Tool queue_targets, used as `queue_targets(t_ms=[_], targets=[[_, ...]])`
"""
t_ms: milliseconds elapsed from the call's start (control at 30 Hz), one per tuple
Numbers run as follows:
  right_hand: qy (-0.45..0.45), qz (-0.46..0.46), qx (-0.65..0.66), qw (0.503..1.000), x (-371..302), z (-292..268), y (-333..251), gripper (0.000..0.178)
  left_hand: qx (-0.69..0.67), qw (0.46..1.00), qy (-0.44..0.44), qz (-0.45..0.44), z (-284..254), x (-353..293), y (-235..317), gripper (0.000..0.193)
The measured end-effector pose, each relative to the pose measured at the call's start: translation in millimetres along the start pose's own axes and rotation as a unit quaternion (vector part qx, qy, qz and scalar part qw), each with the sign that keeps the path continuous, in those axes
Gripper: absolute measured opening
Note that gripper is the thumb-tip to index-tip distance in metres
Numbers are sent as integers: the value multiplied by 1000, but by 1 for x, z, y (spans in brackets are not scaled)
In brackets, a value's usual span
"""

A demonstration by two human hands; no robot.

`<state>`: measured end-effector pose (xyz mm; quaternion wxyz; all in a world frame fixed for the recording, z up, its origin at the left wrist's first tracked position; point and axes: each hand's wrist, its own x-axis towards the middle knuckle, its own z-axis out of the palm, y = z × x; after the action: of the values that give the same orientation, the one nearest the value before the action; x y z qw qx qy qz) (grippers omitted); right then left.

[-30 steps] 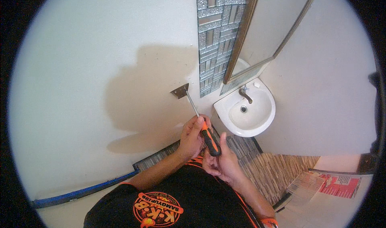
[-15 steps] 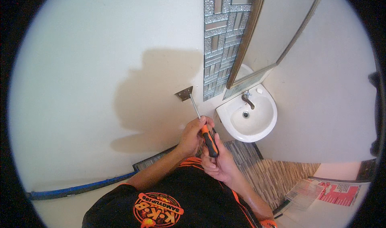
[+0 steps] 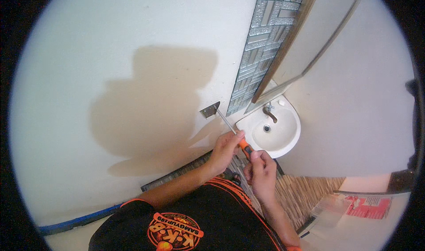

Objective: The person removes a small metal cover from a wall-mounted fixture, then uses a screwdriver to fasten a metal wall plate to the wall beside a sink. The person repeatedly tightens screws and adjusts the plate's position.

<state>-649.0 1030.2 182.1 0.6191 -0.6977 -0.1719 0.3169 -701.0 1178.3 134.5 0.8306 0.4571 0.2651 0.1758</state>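
An orange and black screwdriver (image 3: pixel 246 149) slants up and left to a small dark metal plate (image 3: pixel 210 110) on the white wall. Its tip meets the plate near the right-hand end, seemingly at a screw too small to make out. My left hand (image 3: pixel 225 151) pinches the tool where the shaft joins the front of the handle. Around the back of the handle, the fingers of my right hand (image 3: pixel 263 173) are closed, hiding its end.
A white washbasin (image 3: pixel 279 138) with a faucet (image 3: pixel 270 114) stands close right of my hands. Above it hangs a wood-framed mirror (image 3: pixel 283 51) beside a patterned tile strip (image 3: pixel 261 47). Blue trim (image 3: pixel 84 217) runs low along the wall; a red and white printed sheet (image 3: pixel 367 207) lies lower right.
The view has tilted and shifted. My right hand has turned and now wraps the handle's rear, covering more of it. My left hand stays near the shaft, and the tip remains at the plate.
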Motion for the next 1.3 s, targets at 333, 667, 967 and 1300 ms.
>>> queue_targets(t_ms=[333, 667, 967, 1300], targets=[[-9, 168, 219, 961, -5, 11, 1, 43, 40, 990, -92, 102, -19, -2, -18, 39], [13, -167, -447, 879, -15, 1, -1, 36, 117, 980, 68, 145, -4, -10, -10, 39], [-55, -21, -197, 979, -12, 1, 1, 46, 51, 983, 84, 155, 7, -6, -8, 32], [-48, -97, -206, 973, -1, 8, 9, 41, 71, 981, 99, 152, 5, -6, -11, 39]])
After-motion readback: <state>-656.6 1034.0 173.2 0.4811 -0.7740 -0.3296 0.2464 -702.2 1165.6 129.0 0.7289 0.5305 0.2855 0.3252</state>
